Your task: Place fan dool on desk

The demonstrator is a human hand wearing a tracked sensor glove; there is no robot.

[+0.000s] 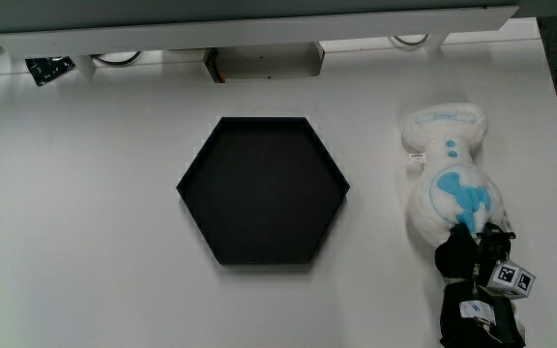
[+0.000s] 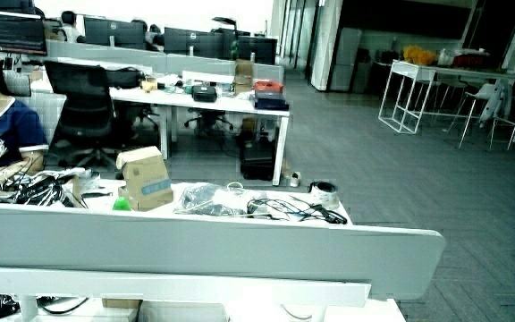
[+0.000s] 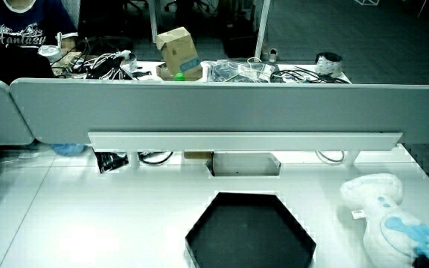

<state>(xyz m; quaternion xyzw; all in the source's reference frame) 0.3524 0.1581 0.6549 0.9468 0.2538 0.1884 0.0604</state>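
White tabletop [image 1: 95, 213], black tray [image 1: 262, 190] mid-surface. Fan doll [image 1: 450, 179] near edge: soft, light, plush. Hands [image 1: 474, 259] pinching narrow end; good hold.

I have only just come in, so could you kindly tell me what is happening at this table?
A gloved hand is at the nearer end of a white and blue plush doll, which lies on the white table beside a black hexagonal tray. The tray holds nothing. In a side view the doll lies flat on the table, outside the tray.
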